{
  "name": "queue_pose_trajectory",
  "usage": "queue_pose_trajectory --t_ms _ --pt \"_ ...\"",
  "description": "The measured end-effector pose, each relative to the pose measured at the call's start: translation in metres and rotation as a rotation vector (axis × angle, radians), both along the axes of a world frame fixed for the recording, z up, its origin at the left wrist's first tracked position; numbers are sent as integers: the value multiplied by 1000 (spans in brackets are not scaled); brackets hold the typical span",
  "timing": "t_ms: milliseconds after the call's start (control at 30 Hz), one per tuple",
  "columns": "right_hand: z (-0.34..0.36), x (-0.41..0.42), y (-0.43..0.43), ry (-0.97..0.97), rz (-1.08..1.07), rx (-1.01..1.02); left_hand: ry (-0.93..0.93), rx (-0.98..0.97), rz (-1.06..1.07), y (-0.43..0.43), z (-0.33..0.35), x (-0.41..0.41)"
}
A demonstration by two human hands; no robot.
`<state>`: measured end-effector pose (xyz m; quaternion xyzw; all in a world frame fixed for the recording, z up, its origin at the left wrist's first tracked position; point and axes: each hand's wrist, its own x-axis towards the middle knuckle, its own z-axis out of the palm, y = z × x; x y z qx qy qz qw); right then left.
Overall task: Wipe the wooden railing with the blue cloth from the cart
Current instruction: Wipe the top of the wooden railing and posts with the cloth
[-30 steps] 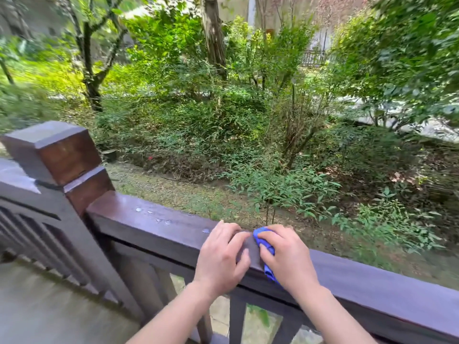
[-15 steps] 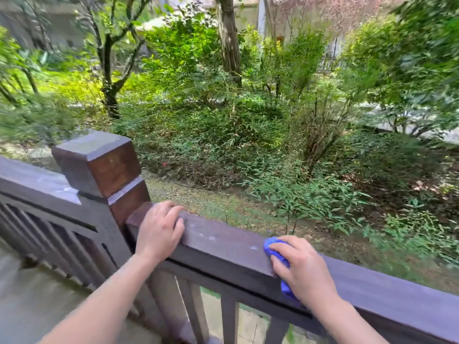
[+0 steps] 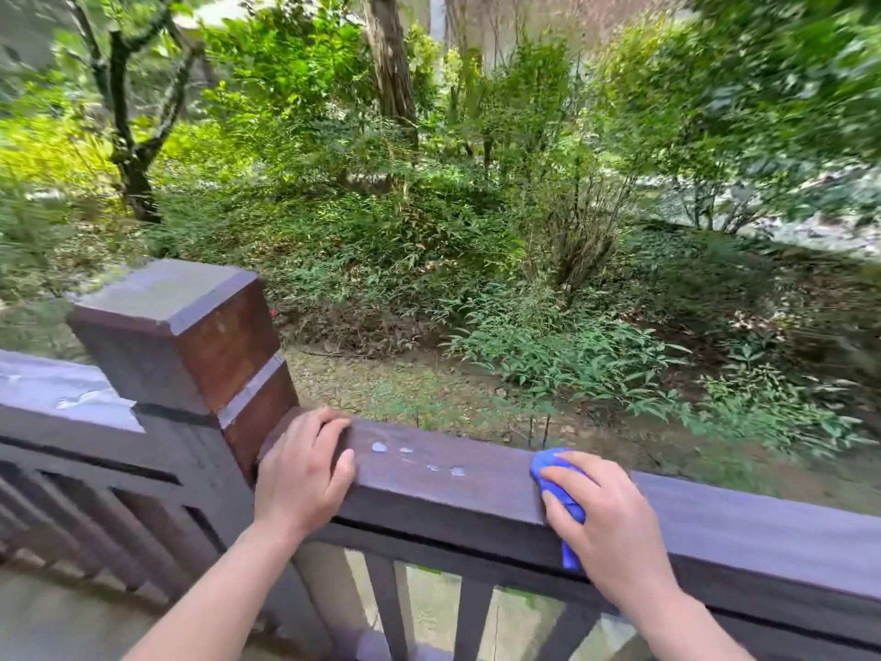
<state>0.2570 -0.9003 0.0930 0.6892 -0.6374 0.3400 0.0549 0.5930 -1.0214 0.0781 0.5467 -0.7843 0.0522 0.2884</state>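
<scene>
A dark brown wooden railing point(image 3: 443, 489) runs from the lower left to the lower right. My right hand point(image 3: 610, 527) presses a bunched blue cloth point(image 3: 553, 465) onto its top and front face; most of the cloth is hidden under the palm. My left hand point(image 3: 300, 474) grips the rail top right beside the square post point(image 3: 186, 336), fingers curled over the far edge. Several pale droplet spots point(image 3: 414, 458) sit on the rail between the two hands.
Vertical balusters point(image 3: 386, 608) stand under the rail. A second rail section point(image 3: 66, 398) continues left of the post. Beyond the railing lie bare ground, shrubs and tree trunks point(image 3: 391, 64). A paved floor point(image 3: 47, 622) is at the lower left.
My left hand slid left along the rail from beside the cloth to the post. The right hand with the cloth stayed on the rail. The view shifted, bringing the post nearer to centre.
</scene>
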Motion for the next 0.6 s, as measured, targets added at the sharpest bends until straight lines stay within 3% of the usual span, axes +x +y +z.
queue_pose_trajectory --t_ms 100,233,333,467,533,600 --pt "1 -9 -4 109 67 -9 -17 8 14 -6 -4 8" --pt "19 -3 -28 86 -187 62 -40 0 11 -9 -7 8" --pt "26 12 -36 148 -90 52 -30 -14 26 -10 -9 9" --pt "52 -7 -56 -43 -261 -168 -24 -33 28 -11 -11 8" --pt "45 2 -49 -49 -204 -189 -20 -43 32 -10 -12 8" --pt "19 18 -27 92 -45 -92 -18 -49 35 -11 -13 8"
